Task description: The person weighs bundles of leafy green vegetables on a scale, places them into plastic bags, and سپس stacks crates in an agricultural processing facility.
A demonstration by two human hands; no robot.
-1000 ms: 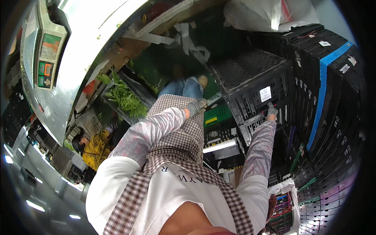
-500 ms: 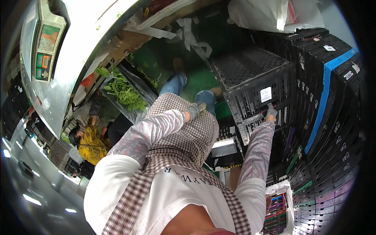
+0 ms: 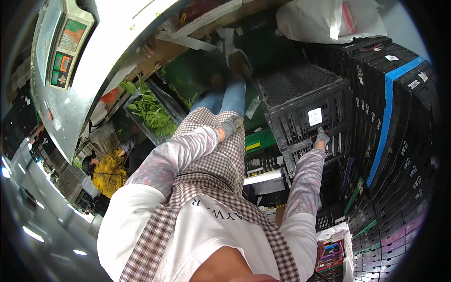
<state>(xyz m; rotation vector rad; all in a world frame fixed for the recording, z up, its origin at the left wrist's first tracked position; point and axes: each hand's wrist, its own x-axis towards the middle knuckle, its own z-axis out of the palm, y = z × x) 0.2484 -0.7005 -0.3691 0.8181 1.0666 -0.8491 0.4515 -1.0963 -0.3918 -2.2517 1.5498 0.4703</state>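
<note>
My left hand (image 3: 229,125), in a grey glove, lies against my checked apron (image 3: 211,145) near my thigh, its fingers curled; what they hold, if anything, is hidden. My right hand (image 3: 322,137), also gloved, reaches out to the right with its fingers closed on a slot in the front of a black plastic crate (image 3: 300,122). A white label (image 3: 314,116) is stuck just above that hand. The crate is stacked on other crates, near my legs.
Leafy greens (image 3: 151,113) lie in a lined crate at my left, below a steel bench with a scale (image 3: 66,49). A co-worker (image 3: 105,174) in yellow is beyond. Tall crate stacks (image 3: 394,136) line the right. A white sack (image 3: 305,21) and paper scraps lie ahead.
My legs have shifted, with a foot moving forward along the floor. My right hand keeps its hold on the crate, and my left hand stays at the apron.
</note>
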